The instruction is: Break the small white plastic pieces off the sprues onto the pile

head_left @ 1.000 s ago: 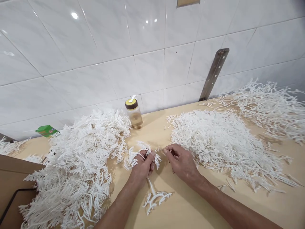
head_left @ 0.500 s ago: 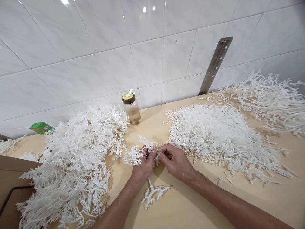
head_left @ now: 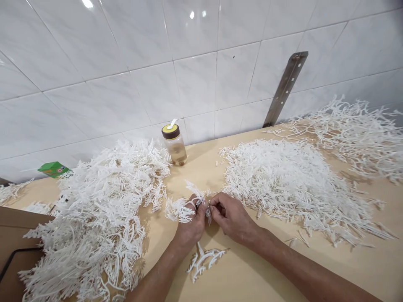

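My left hand (head_left: 192, 220) is closed around a white branched plastic sprig (head_left: 180, 209), whose feathery tips stick out to the left and above the fingers. Close beside it, my right hand (head_left: 231, 216) pinches at the sprig's right side, thumb against forefinger; small white tips show between the two hands. The exact spot where the fingertips meet the piece is partly hidden. Below the hands, a bare white plastic branch (head_left: 204, 261) with short stubs extends from under my left hand, and I cannot tell whether it joins the held sprig.
A large heap of feathery white sprigs (head_left: 103, 209) lies left, near a brown box (head_left: 19, 247) and a green carton (head_left: 53, 169). On the right are a pile of small white pieces (head_left: 283, 180) and bare branches (head_left: 362, 134). A lidded bottle (head_left: 175, 147) and metal bracket (head_left: 285, 90) stand behind.
Both hands stay together at the sprig, with the right fingertips shifted slightly lower along it. The whole view has moved a little; the piles look the same.
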`<state>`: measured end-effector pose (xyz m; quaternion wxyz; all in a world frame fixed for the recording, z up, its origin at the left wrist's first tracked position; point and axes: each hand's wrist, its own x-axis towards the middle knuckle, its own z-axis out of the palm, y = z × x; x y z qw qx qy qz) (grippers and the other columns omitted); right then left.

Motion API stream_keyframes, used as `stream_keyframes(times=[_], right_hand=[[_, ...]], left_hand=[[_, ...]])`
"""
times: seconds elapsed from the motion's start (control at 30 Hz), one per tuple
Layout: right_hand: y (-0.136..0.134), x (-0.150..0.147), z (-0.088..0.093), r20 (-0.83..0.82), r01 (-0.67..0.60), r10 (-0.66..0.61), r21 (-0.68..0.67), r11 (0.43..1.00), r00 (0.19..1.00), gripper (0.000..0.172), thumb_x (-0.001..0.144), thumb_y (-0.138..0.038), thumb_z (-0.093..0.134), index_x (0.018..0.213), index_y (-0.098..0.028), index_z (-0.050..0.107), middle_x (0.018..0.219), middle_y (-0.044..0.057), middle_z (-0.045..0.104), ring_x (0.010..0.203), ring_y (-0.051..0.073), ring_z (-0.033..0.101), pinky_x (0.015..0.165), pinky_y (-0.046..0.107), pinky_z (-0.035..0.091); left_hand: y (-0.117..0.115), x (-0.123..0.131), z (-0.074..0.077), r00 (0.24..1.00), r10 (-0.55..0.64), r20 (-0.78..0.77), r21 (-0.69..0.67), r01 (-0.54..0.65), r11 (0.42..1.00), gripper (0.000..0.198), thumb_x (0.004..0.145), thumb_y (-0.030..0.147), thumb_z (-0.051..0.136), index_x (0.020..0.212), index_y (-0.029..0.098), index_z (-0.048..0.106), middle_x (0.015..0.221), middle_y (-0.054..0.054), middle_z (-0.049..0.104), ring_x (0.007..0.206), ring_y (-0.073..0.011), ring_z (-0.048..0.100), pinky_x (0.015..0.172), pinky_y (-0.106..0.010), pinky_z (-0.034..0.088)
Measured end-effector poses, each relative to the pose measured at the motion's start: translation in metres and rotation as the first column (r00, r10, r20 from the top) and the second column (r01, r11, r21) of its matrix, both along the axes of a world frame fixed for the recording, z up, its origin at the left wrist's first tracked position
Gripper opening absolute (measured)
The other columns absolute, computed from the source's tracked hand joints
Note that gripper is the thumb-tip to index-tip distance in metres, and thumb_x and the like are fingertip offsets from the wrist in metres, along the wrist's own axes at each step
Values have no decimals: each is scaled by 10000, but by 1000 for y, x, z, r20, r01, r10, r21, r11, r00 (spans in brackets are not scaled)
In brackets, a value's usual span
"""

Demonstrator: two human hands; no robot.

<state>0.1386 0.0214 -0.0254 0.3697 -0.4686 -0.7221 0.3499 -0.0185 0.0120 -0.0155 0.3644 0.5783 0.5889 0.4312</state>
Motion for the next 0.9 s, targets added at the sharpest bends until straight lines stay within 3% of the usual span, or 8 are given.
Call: stream_keyframes(times=[0.1, 0.23, 0.33, 0.53, 0.77, 0.9], right_hand=[[0, 1, 0, 12, -39, 39, 3, 999, 999, 145, 911, -240, 481, 830, -193, 591, 686, 1, 593, 582, 130, 565, 542, 252, 466], [0, 2, -2, -154, -87, 55, -206, 975, 987, 222, 952, -360, 472, 853, -194, 580, 584, -58, 523, 374, 82, 491, 393, 211, 416], [0, 2, -3, -248, -129, 56, -285, 950, 967, 254, 946, -412, 493, 865, -189, 583, 579, -67, 528, 338, 72, 491, 363, 199, 420], [0, 2, -5, -230, -116, 48, -295, 948, 972, 237, 938, -394, 502, 824, -193, 555, 550, -72, 526, 339, 75, 509, 360, 186, 429], [0, 0, 0, -57, -57, 49, -146, 988, 997, 76, 891, -230, 502, 823, -205, 527, 559, -67, 540, 351, 68, 485, 380, 184, 409], [-2, -8, 0, -89, -30, 12, -200, 979, 996, 83, 894, -254, 496, 822, -219, 474, 514, -83, 501, 330, 83, 470, 357, 191, 373]], left_hand=[[2, -2, -2, 1000, 7, 9, -37, -7, 999, 315, 829, 504, 596, 737, 203, 593, 578, 1, 546, 638, -180, 551, 657, -294, 430], [4, -10, -4, 996, -54, 66, -180, 65, 982, 378, 826, 571, 593, 785, 197, 560, 565, 32, 515, 574, -148, 519, 588, -261, 399], [3, -11, -4, 994, -68, 81, -242, 86, 966, 402, 840, 593, 569, 828, 193, 543, 562, 48, 493, 542, -133, 490, 587, -259, 391], [3, -5, -6, 999, -37, 10, -129, 38, 991, 386, 834, 584, 563, 775, 203, 566, 560, 29, 487, 606, -170, 528, 658, -289, 426], [0, -1, 0, 999, -19, -42, -66, 16, 998, 286, 854, 474, 546, 757, 208, 583, 640, -14, 577, 724, -202, 594, 756, -314, 467], [-3, 3, 3, 998, 28, -55, -54, -31, 998, 238, 873, 411, 526, 852, 194, 620, 761, -43, 646, 812, -216, 622, 823, -336, 466]])
